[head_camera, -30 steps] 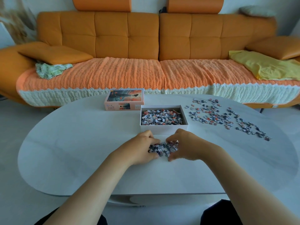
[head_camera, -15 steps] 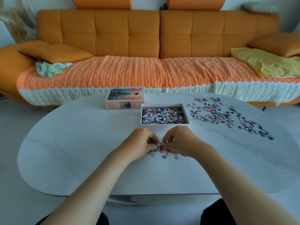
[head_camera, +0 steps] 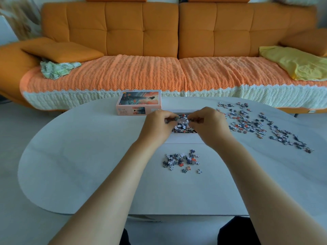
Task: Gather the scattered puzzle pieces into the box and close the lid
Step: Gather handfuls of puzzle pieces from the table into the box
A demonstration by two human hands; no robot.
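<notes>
White cardboard walls of the box (head_camera: 184, 139) show between our wrists, and both our hands hang over its open top. Our left hand (head_camera: 158, 125) and right hand (head_camera: 208, 125) each pinch a clump of puzzle pieces above those already inside. A small heap (head_camera: 182, 160) lies on the table (head_camera: 88, 156) near us, a wider scatter (head_camera: 261, 126) to the right. The lid (head_camera: 138, 103) lies just left of the box.
</notes>
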